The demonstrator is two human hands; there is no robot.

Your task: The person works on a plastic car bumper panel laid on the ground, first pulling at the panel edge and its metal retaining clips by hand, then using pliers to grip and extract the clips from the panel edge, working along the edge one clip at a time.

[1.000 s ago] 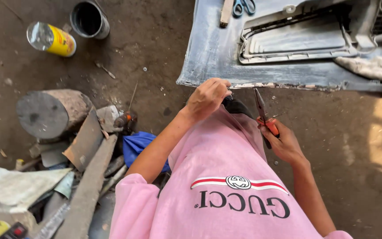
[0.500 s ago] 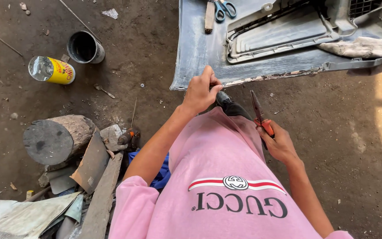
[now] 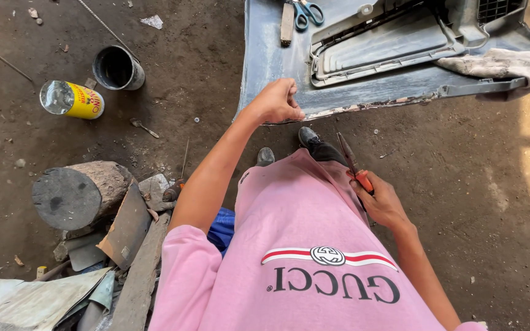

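My left hand point(image 3: 277, 101) is curled shut on the lower left edge of a grey plastic car panel point(image 3: 265, 55) that lies on the dirt floor. My right hand point(image 3: 384, 202) grips red-handled pliers point(image 3: 352, 160) beside my pink shirt. Their tip points up toward the panel's chipped lower edge and stops a little short of it. My dark shoes point(image 3: 314, 138) show just below the panel.
Blue-handled scissors point(image 3: 306, 12) and a wooden stick point(image 3: 286, 23) lie on the panel, a dirty cloth point(image 3: 510, 64) on its right end. A yellow can point(image 3: 72, 99), a dark tin point(image 3: 118, 67), a log point(image 3: 78, 193) and metal scraps point(image 3: 32, 300) sit at left.
The pliers' tip, at the panel's edge a second ago, now sits slightly below it. My left hand stays at the panel's edge. The view has tilted down.
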